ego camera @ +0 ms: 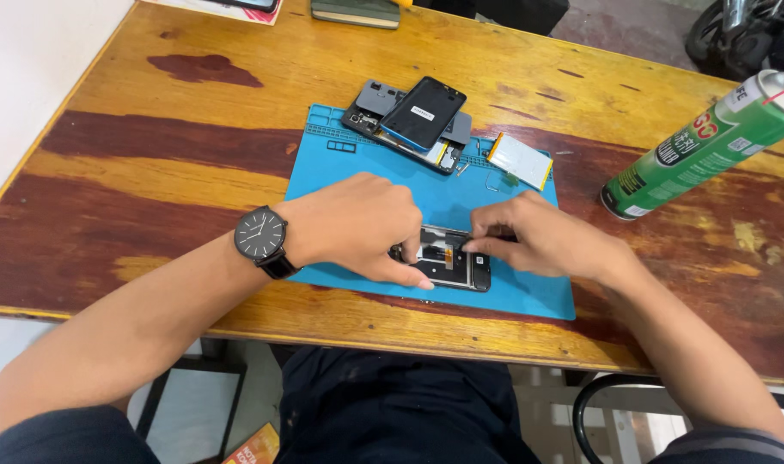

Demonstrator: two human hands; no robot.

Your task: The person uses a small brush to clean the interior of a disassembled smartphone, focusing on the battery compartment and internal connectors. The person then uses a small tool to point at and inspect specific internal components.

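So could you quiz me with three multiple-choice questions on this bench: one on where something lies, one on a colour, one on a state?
1. Where does the green spray can lie?
A. On the wooden table, right of the mat
B. On the mat
C. On the floor

2. What colour is the work mat?
A. Red
B. Blue
C. White

3. In what state is the phone under the hands?
A. Sealed in a box
B. Opened, insides showing
C. Wrapped in cloth

Answers:
1 A, since the can rests on its side on bare wood beside the mat.
2 B, the mat is plainly blue.
3 B, the left hand and right hand rest on its exposed inner parts.
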